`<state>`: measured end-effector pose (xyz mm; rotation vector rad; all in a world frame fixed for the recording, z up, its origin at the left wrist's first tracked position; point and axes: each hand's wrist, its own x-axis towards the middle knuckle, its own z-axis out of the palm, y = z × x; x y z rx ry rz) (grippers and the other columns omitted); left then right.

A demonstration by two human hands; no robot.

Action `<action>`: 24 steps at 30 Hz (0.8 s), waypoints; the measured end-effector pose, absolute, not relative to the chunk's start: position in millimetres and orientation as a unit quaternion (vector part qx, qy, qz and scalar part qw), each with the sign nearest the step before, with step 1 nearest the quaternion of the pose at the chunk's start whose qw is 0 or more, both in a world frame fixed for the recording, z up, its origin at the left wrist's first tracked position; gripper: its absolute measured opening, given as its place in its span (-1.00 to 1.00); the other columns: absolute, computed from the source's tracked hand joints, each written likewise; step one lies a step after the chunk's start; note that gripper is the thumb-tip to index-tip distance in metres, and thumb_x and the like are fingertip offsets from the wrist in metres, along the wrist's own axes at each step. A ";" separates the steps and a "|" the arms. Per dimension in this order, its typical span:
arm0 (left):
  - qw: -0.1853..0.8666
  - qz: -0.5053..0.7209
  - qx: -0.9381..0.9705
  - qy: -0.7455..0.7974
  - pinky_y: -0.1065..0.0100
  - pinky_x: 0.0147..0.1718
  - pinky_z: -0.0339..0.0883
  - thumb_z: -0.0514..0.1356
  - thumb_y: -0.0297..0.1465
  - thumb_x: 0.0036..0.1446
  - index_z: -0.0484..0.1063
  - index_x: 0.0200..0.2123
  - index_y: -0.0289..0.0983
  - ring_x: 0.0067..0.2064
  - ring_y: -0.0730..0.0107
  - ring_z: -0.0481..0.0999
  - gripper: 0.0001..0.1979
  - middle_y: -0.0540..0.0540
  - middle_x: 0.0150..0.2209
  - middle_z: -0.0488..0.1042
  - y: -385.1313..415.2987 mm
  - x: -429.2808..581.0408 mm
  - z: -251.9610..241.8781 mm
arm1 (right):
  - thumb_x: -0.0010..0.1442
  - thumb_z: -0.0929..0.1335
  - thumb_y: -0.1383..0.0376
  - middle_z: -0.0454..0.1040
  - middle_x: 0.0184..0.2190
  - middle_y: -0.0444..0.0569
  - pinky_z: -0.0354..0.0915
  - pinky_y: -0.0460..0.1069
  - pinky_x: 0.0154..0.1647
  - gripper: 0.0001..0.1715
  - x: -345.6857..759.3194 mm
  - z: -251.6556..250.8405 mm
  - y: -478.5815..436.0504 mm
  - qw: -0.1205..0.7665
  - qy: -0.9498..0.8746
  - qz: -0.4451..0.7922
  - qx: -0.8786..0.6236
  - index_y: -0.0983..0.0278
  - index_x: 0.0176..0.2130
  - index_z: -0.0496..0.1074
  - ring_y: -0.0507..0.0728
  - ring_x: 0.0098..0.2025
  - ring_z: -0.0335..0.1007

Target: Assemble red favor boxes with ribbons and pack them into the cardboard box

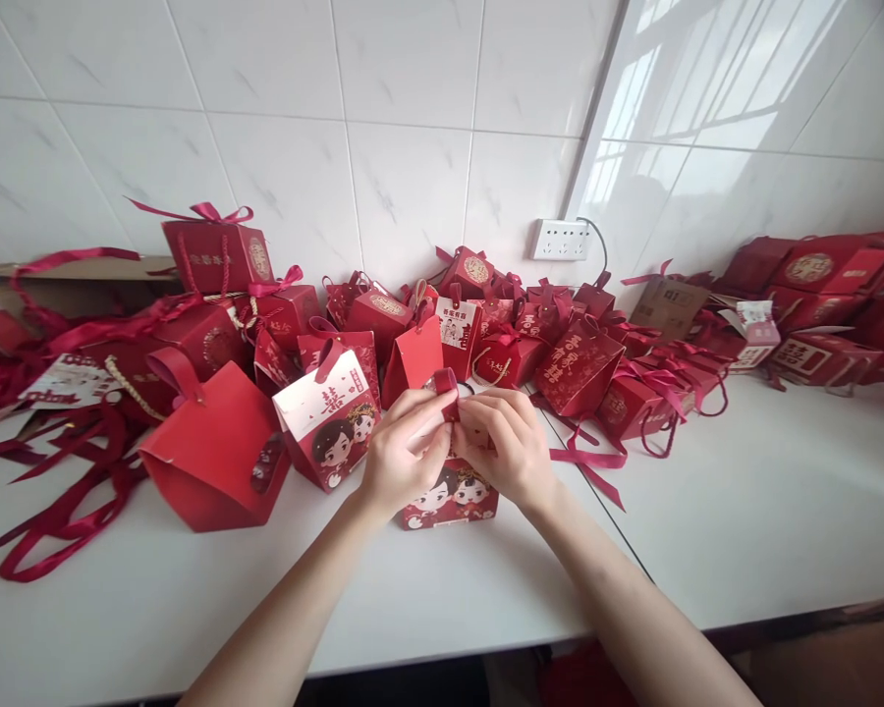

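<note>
A small red gift box (453,496) with two cartoon faces stands upright on the white table in front of me. My left hand (409,447) pinches the red strap (446,385) at the top of this box, thumb and fingers pressed together. From the other side my right hand (507,440) closes on the same top part, its fingertips touching near the strap. The fingers hide the strap's fastening. Just left of my hands stand a white-topped gift box (328,417) with similar faces and a plain red gift box (210,452) with a loop strap.
Many red boxes crowd the back of the white table (530,604) along the tiled wall. Loose red ribbons (74,520) lie at the left, and a ribbon end (589,457) trails at the right. A power strip (560,240) is on the wall.
</note>
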<state>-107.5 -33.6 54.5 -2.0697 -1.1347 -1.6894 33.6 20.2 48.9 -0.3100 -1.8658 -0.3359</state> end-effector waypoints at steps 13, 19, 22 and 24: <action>0.109 -0.583 -0.708 -0.384 0.37 -0.16 0.42 0.13 -0.59 0.05 0.38 -0.04 -0.24 -0.19 0.41 0.48 -0.63 -0.08 -0.22 0.46 -33.2 -106.4 53.2 | 0.11 0.33 0.50 0.49 -0.32 0.08 0.39 0.00 -0.36 -0.67 39.2 53.8 20.9 0.565 -0.814 -0.106 -0.079 0.29 -0.10 0.31 0.10 -0.32 0.39; 0.100 -0.579 -0.705 -0.397 0.35 -0.16 0.43 0.14 -0.55 0.06 0.38 -0.06 -0.25 -0.18 0.38 0.49 -0.66 -0.09 -0.19 0.49 -33.3 -108.0 54.8 | 0.14 0.29 0.50 0.48 -0.34 0.04 0.37 -0.03 -0.40 -0.71 39.3 53.4 21.5 0.562 -0.816 -0.095 -0.095 0.28 -0.11 0.29 0.07 -0.35 0.38; 0.094 -0.576 -0.699 -0.413 0.36 -0.16 0.43 0.17 -0.53 0.05 0.36 -0.05 -0.25 -0.17 0.38 0.51 -0.65 -0.08 -0.16 0.51 -33.6 -108.5 55.0 | 0.15 0.29 0.51 0.48 -0.34 0.03 0.37 -0.02 -0.39 -0.70 40.0 53.2 22.4 0.566 -0.813 -0.096 -0.093 0.27 -0.12 0.29 0.07 -0.36 0.37; 0.099 -0.571 -0.703 -0.414 0.36 -0.15 0.43 0.18 -0.53 0.04 0.37 -0.08 -0.25 -0.18 0.38 0.51 -0.68 -0.08 -0.17 0.52 -33.9 -109.4 55.7 | 0.15 0.29 0.51 0.48 -0.35 0.02 0.36 -0.02 -0.39 -0.71 40.4 53.4 22.7 0.570 -0.812 -0.089 -0.091 0.25 -0.12 0.28 0.07 -0.37 0.37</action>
